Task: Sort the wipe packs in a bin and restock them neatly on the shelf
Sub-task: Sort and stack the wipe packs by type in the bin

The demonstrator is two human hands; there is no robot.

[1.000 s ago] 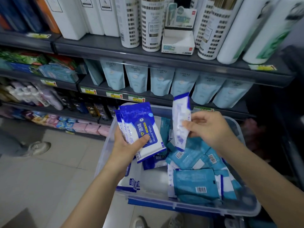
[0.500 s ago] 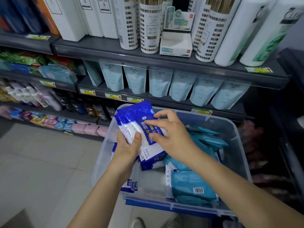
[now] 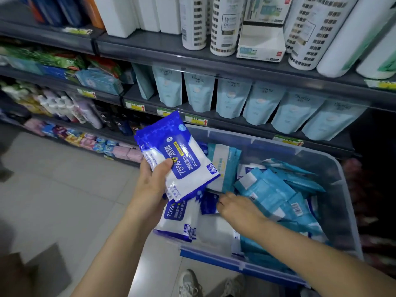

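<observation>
Left forearm (image 3: pixel 120 243) and right forearm (image 3: pixel 300 247) bare, uncovered all the way down to the lower edge of the frame. Left hand (image 3: pixel 150 185) and right hand (image 3: pixel 237 211) bare as well. At bottom centre, a pair of sneakers (image 3: pixel 189 284): pale grey-white, mesh-looking uppers, white laces, rounded toes, partly blurred and cut off by the frame edge.

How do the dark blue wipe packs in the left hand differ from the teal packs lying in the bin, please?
Colour: the dark blue packs are royal blue and white, printed 75% Alcohol Wipes; the teal packs are light teal with barcodes. Pose: the dark blue packs are stacked in the left hand above the bin; the teal packs lie jumbled inside it. Both are flat, soft packs.
</observation>
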